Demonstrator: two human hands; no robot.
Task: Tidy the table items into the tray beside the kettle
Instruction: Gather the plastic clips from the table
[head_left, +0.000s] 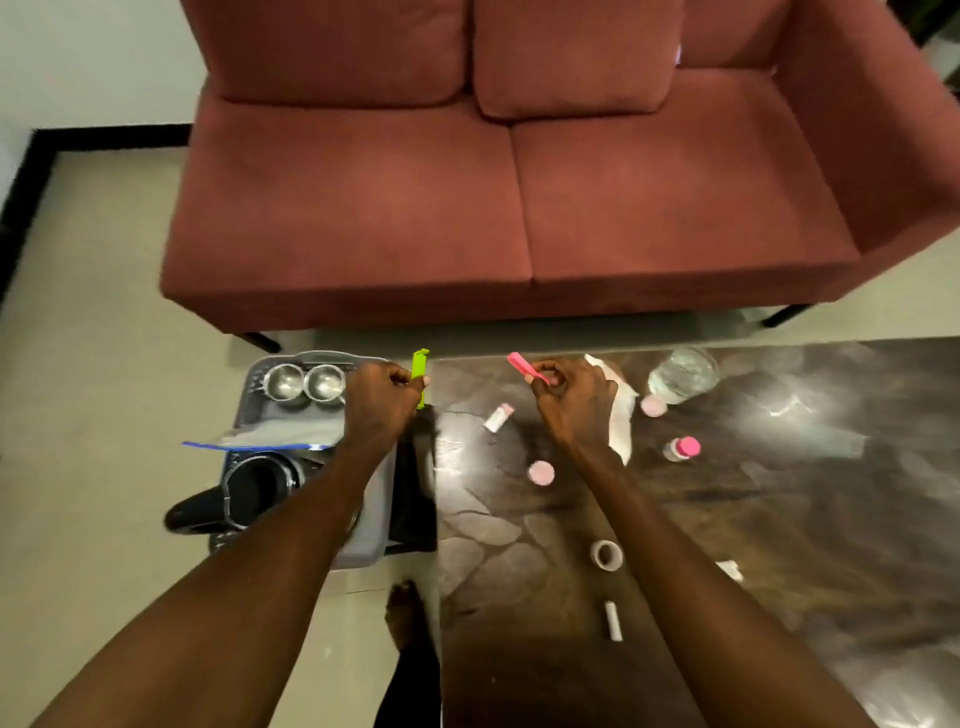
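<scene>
While left hand (382, 400) fingers pinch the green clip (420, 376) just past the tray (374, 540) edge, right hand (569, 397) w/ pink clip (524, 367) is over the counter (727, 519); loose pinch = prob drops on the floor.

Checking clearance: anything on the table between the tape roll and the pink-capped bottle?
Head view: the right forearm crosses between tape roll and pink-capped bottle; the table there otherwise shows bare.

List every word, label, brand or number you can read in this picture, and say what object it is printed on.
None can be read.
Small white tube with pink end: any label is too blurred.
Small bottle with pink cap: too small to read.
Green clip and pink clip: no print visible.
</scene>
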